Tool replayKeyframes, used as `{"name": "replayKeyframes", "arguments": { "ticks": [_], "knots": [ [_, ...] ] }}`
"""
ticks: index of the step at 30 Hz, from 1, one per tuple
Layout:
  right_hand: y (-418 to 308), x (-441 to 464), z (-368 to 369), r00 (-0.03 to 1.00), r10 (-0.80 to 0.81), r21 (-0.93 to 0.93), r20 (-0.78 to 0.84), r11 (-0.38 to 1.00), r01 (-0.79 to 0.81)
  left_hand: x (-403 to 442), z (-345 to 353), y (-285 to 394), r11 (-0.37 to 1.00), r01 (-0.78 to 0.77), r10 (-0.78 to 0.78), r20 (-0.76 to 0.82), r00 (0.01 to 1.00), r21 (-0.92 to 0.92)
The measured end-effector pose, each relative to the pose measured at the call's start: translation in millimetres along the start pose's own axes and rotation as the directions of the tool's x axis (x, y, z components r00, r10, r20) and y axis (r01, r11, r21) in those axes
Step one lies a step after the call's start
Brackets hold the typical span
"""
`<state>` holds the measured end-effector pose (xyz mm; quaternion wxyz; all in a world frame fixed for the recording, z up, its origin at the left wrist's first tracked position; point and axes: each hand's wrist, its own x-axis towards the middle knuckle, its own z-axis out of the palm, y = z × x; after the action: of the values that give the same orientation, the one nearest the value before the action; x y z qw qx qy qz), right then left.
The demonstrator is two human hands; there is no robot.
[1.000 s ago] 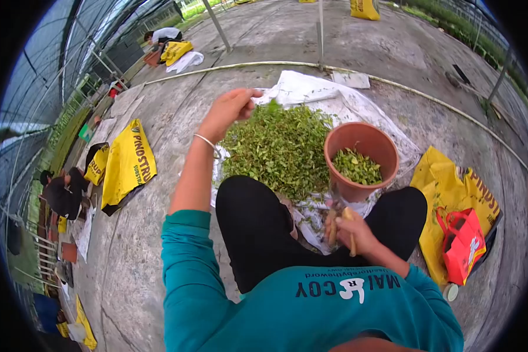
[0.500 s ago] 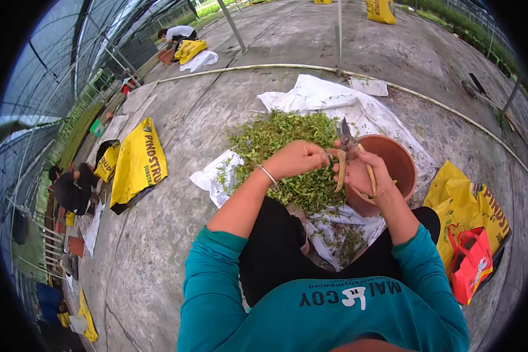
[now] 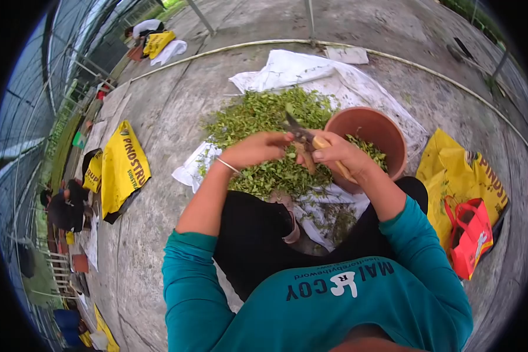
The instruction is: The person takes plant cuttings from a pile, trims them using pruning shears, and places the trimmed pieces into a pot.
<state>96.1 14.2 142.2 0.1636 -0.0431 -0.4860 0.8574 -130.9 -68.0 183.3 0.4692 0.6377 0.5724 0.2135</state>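
My right hand [image 3: 338,154] is closed around pruning shears [image 3: 302,136] with tan handles; their dark blade points up and left. Just left of the shears is my left hand [image 3: 253,150], palm down, its fingers stretched towards the blade and seemingly apart. No held sprig can be made out there. Beneath both hands spreads a heap of leafy green cuttings [image 3: 234,120] on a white sheet [image 3: 293,66]. Beside my right hand stands a brown pot [image 3: 398,132] with cut greenery [image 3: 366,149] inside.
A yellow substrate bag [image 3: 446,155] and a red tote bag [image 3: 470,232] lie at right. Another yellow bag [image 3: 122,170] lies at left. Co-workers [image 3: 67,205] [image 3: 146,27] crouch at the left and far back. A pale pipe [image 3: 240,44] crosses the floor.
The view has shifted, so the scene sits higher. My right hand has brought the shears left over the heap, with their handles closer together. My left hand's fingers have straightened from a closed pose.
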Motion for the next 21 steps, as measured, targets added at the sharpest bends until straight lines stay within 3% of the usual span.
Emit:
{"name": "replayKeyframes", "arguments": {
  "ticks": [1,2,4,9,14,20,21],
  "knots": [
    [1.1,-0.2,-0.3,1.000,0.016,-0.061,0.009,0.998,-0.015,2.1,-6.9,-8.0,0.989,-0.017,0.013,-0.025,1.000,-0.144],
    [2.4,0.2,-0.3,0.999,0.031,-0.123,0.021,0.992,-0.028,-1.4,-9.9,-6.8,0.989,-0.013,0.011,-0.015,1.000,-0.145],
    [4.3,2.2,0.6,0.997,0.065,-0.247,0.041,0.968,-0.053,-7.9,-15.5,-2.2,0.756,-0.010,-0.128,-0.163,0.978,-0.654],
    [12.8,0.7,2.9,0.995,0.071,-0.426,0.069,0.904,-0.035,-2.7,-21.4,-9.2,0.566,-0.028,-0.087,-0.093,0.992,-0.824],
    [13.9,-1.1,8.6,0.988,0.124,-0.455,0.095,0.888,-0.068,3.7,-17.4,-15.4,0.711,-0.009,-0.119,-0.133,0.984,-0.703],
    [14.0,-0.4,7.8,0.990,0.114,-0.516,0.080,0.855,-0.057,5.0,-15.5,-11.2,0.710,0.013,-0.196,-0.179,0.964,-0.704],
    [15.6,0.0,5.5,0.991,0.101,-0.554,0.084,0.831,-0.038,6.9,-18.0,-15.5,0.707,-0.038,-0.216,-0.268,0.939,-0.706]
  ]
}}
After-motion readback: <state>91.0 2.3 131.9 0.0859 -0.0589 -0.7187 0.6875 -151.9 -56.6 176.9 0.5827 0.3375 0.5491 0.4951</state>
